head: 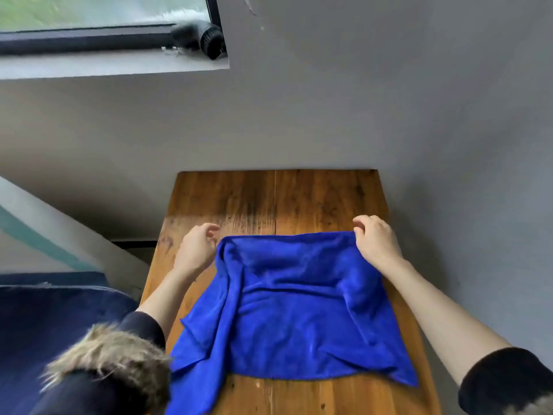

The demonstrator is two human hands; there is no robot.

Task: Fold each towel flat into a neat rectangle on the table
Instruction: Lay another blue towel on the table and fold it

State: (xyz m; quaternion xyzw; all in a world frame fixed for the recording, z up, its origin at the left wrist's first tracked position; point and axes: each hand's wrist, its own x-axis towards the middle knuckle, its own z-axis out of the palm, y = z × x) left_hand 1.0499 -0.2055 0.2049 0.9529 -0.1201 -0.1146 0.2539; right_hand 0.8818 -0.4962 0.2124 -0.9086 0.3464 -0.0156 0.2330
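Grey wall (359, 100) ahead of you, window (98, 22) top left w/ a dark frame and a black cylindrical thing (213, 41) on the sill. Narrow wooden table (269, 199) butts against the wall; far half of it is bare wood.

Blue towel (293, 310) lies on the near half of the table, rumpled, not flat. Its far edge runs roughly straight btwn your two hands. Left side is bunched into a long fold, and the near-left corner hangs over the table's left edge. Near-right corner sits by the table's right edge.

Your right hand (375, 239) is on the towel's far-right corner: fingers curled over the edge, pinching the cloth, knuckles up. Towel sits under and just inside the fingertips.

Your left hand (197, 247) is just beside the far-left corner, fingers loosely curled, thumb side toward the cloth. Fingertips are at the towel's edge, but can't tell if they touch it or grip it; nothing visibly clamped there.

Both forearms bare, dark sleeves (505, 381) pushed up, fur trim (104, 363) at bottom left. Dark blue fabric surface (45, 319) lies left of the table.
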